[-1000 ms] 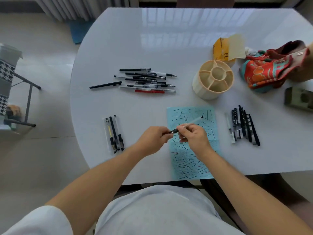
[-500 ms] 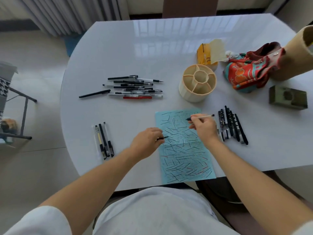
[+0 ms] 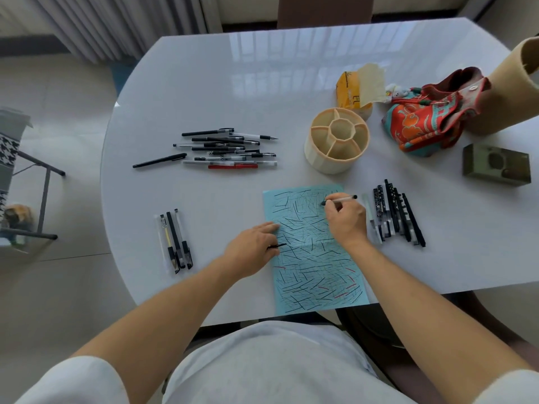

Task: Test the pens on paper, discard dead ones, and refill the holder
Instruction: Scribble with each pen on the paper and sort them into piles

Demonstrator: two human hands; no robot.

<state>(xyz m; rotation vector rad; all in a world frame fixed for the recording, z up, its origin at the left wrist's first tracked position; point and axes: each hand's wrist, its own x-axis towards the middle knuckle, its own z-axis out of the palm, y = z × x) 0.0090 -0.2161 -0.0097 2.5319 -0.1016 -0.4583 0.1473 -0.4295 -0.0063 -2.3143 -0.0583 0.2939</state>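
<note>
A light blue paper (image 3: 313, 258) covered in short pen strokes lies near the table's front edge. My right hand (image 3: 345, 218) grips a clear-barrelled pen (image 3: 341, 199) with its tip on the paper's upper right part. My left hand (image 3: 252, 243) rests on the paper's left edge and holds the black pen cap (image 3: 277, 245) under its fingers. The cream pen holder (image 3: 337, 140) with divided compartments stands empty behind the paper. A pile of pens (image 3: 227, 150) lies at the left back, three pens (image 3: 175, 240) at the left front, and a row of pens (image 3: 398, 212) to the right of the paper.
The white table (image 3: 204, 83) also carries a yellow tissue pack (image 3: 354, 88), a red patterned cloth bag (image 3: 428, 115), a tan cylinder (image 3: 513, 86) and a dark green box (image 3: 495, 164) at the right. A lone black pen (image 3: 159, 160) lies left of the pile.
The cap came off the pen and stayed in my left hand, which dropped onto the paper's left edge. My right hand carried the pen up and right to the paper's top.
</note>
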